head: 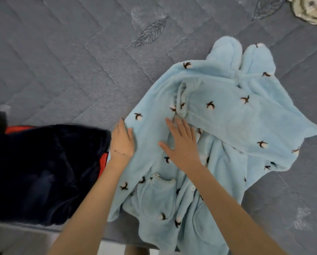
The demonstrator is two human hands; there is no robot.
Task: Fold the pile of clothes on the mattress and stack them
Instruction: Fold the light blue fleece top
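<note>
Head view: left hand (122, 139) lay flat-fingered on the left edge of the blue robe (148, 159), right hand (181, 142) likewise mid-body, nearer the folded-over sleeve (246, 116); the robe stretched away across the mattress (62, 61).

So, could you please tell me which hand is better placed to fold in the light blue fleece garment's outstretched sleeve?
Probably the right hand: it rests flat beside the sleeve. The left hand presses the light blue fleece garment at its opposite edge, beside the dark navy garment.

Light-blue fleece garment (218, 115) with brown-white motifs lies partly folded, rumpled, on grey mattress (62, 61)
</note>
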